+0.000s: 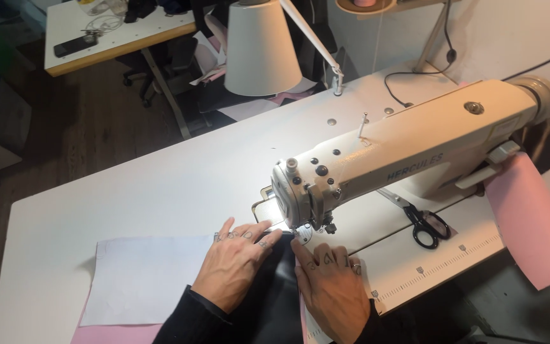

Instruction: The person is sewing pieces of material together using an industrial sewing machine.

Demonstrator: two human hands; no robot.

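Both my hands lie flat on the black fabric [281, 280] at the sewing machine [408, 153], nothing clasped in either grip: my left hand [233, 267] spreads left of the needle, my right hand [332, 286] presses just below the presser foot [302, 234]; scissors [424, 223] rest on the table [148, 185]

left: bare table [128, 191] | ahead: machine head [316, 185] blocks | right: scissors [424, 223]
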